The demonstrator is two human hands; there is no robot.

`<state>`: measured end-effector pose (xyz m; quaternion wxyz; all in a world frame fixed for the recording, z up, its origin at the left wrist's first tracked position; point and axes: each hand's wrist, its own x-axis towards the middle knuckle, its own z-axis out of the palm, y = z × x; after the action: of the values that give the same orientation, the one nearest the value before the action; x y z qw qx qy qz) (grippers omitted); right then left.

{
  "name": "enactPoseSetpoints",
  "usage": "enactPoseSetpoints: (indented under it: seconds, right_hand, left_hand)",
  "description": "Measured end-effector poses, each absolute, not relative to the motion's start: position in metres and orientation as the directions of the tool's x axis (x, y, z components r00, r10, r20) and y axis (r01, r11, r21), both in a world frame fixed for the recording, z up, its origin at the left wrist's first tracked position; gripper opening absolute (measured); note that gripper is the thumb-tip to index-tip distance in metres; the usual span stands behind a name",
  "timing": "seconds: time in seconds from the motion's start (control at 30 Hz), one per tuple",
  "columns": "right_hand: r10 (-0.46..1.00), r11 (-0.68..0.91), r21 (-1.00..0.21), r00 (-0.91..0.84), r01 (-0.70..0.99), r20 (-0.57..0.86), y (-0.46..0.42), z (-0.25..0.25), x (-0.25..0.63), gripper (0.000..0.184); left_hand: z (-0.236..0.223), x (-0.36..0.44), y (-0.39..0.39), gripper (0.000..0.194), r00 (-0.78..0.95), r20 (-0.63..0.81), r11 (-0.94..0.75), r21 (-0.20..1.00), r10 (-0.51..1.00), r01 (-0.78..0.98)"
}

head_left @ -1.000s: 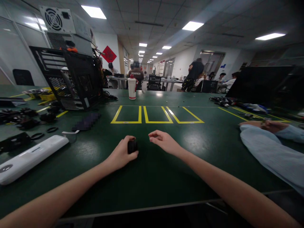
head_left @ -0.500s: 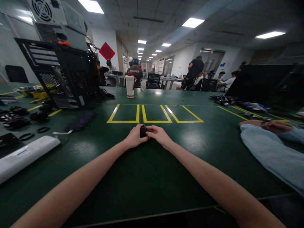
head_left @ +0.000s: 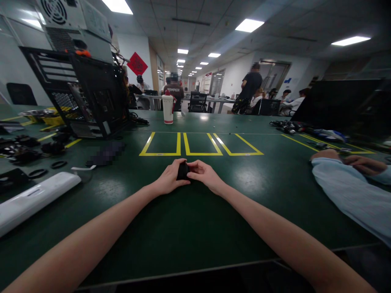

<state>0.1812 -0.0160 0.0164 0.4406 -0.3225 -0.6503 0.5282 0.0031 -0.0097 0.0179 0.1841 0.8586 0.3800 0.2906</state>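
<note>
Between my two hands is a small black object (head_left: 182, 171), rounded and dark; its kind is too small to make out. My left hand (head_left: 170, 177) is closed around its left side, thumb below and fingers above. On the other side my right hand (head_left: 203, 174) pinches its right edge with thumb and fingertips. Both hands are just above or on the green tabletop (head_left: 183, 228); I cannot tell which. Yellow tape frames (head_left: 204, 154) lie right beyond the hands.
At left stand an open black computer case (head_left: 91, 97), a white elongated device (head_left: 39, 199), black rings (head_left: 58, 165) and dark parts. A white cup (head_left: 168, 109) stands at the back. A co-worker's light-blue sleeve (head_left: 351, 191) rests at right, near cables (head_left: 284, 127).
My left hand has shifted slightly left and its grip has widened, so more of the black object shows. My right hand stays at its right edge. The view has moved slightly.
</note>
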Motion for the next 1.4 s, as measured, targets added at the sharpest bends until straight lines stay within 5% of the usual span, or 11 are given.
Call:
enactPoseSetpoints:
  seconds: [0.97, 1.4]
  right_hand:
    - [0.915, 0.179, -0.981, -0.353, -0.080, 0.196, -0.0200, 0.0170, 0.1761, 0.032]
    - [0.938, 0.194, -0.980, -0.302, 0.052, 0.169, -0.0174, 0.0127, 0.1743, 0.031]
  left_hand:
    - [0.0195, 0.0042, -0.0125, 0.064, 0.543, 0.385, -0.663, 0.501, 0.746, 0.556]
    - [0.0213, 0.0030, -0.0127, 0.064, 0.543, 0.361, -0.640, 0.569, 0.758, 0.516]
